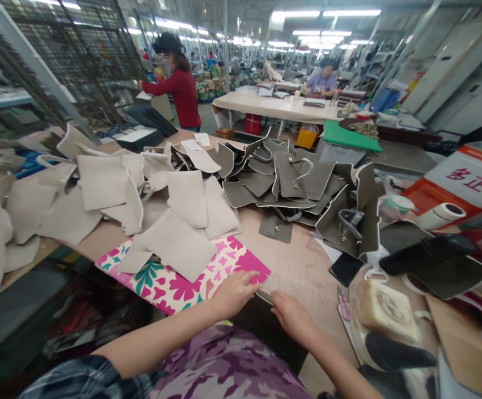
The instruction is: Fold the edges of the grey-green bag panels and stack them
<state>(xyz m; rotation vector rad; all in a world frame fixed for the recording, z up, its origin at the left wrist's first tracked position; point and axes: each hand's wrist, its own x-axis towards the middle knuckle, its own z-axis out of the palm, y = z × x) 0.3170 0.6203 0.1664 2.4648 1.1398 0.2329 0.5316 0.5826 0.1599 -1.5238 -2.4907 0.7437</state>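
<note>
My left hand (236, 292) lies over the right corner of a floral-print sheet (170, 288), palm down with its fingers stretched out to the right. Close beside it, my right hand (294, 316) has its fingers closed on the edge of a dark grey leather panel (264, 297). That panel has a pale edge and sits at the table's front edge; most of it is hidden in shadow. Beige leather panels (182, 244) are spread across the floral sheet. Beyond the hands lies a pile of dark grey leather bag pieces (299, 177) with handles.
More beige pieces (33, 205) are heaped at the left. On the right are a black phone (346, 269), a yellowish block (388, 310), a black bottle (427, 252) and an orange-white box (457, 177). A person in red (182, 91) stands beyond the table; another (321, 83) sits farther back.
</note>
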